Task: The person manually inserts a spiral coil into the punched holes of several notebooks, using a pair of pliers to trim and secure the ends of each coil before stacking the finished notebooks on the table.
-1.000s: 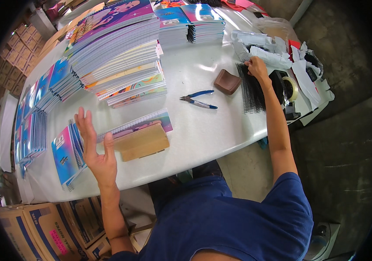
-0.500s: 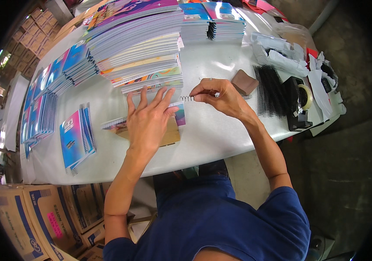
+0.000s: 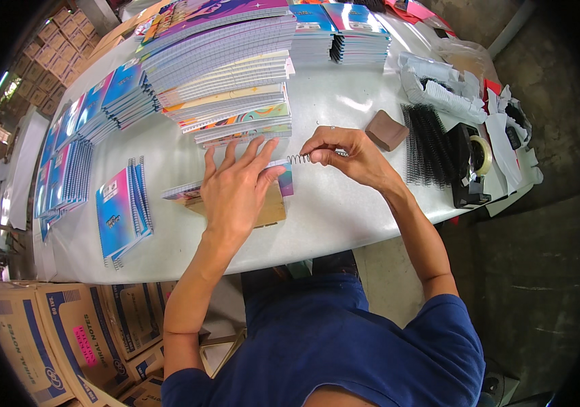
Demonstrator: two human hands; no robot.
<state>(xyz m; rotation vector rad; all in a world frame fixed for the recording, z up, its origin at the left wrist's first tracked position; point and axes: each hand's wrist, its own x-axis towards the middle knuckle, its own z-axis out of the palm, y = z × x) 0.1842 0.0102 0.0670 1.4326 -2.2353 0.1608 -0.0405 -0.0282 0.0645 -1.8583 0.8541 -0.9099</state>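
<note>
My right hand (image 3: 352, 154) pinches a dark spiral binding coil (image 3: 298, 159) between thumb and fingers. The coil's free end points left, at the upper right corner of an unbound notebook (image 3: 288, 184); whether it has entered the holes is too small to tell. Over that notebook lies my left hand (image 3: 237, 193), fingers spread and its thumb near the corner. It covers most of the cover. A tan board or block (image 3: 273, 212) shows below the notebook, on the near side.
Tall notebook stacks (image 3: 235, 74) stand just beyond my hands. Blue-and-pink bound notebooks (image 3: 119, 210) sit at left. On the right are a brown block (image 3: 386, 130), a pile of black coils (image 3: 427, 146) and a tape dispenser (image 3: 470, 166). Cardboard boxes (image 3: 86, 332) stand below the table's left side.
The view has shifted slightly. My right hand still pinches the coil close to the notebook's corner, and my left hand stays spread over the notebook.
</note>
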